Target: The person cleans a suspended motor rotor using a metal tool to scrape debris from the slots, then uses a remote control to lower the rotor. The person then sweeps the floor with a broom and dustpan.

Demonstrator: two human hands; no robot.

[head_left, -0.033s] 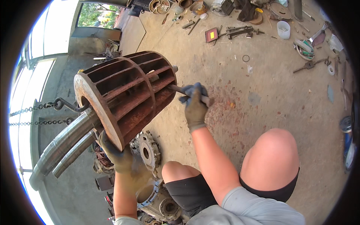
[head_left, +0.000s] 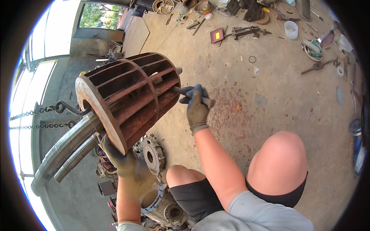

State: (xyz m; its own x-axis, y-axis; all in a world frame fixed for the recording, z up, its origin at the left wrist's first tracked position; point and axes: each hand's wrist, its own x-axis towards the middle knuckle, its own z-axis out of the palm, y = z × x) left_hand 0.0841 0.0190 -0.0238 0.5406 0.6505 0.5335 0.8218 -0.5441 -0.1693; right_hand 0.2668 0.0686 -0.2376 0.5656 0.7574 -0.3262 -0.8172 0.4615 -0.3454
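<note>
Head view shows a stained concrete workshop floor (head_left: 269,104) with rust-coloured patches, daylight entering through a wide opening (head_left: 38,61) at the left and greenery beyond it. Tools and scrap metal lie scattered along the far edge of the floor.

Packages and labels: a small flat dark red box with a yellow square label (head_left: 217,35) lies on the floor near the top centre. A metal ring (head_left: 252,59) lies apart from it, to the right.

Containers: a white plastic bucket (head_left: 291,29) stands at upper right; its contents look like small pieces, kind not discernible. A shallow round bowl (head_left: 314,50) near it holds green and mixed items.

Work item: a rusty squirrel-cage blower wheel (head_left: 129,96), cylindrical with long slotted blades, is held tilted above the floor, left of centre. A chain hook (head_left: 67,109) and two curved steel pipes (head_left: 69,148) sit at its left end. Gear housings and motor parts (head_left: 154,156) lie on the floor beneath it.

Left hand (head_left: 119,158), gloved, is closed on the lower rim of the wheel's end disc. Right hand (head_left: 197,107), gloved, is clenched around a thin metal rod tool (head_left: 180,91) whose tip enters the wheel between blades at its right end. The person's bare knees are below
</note>
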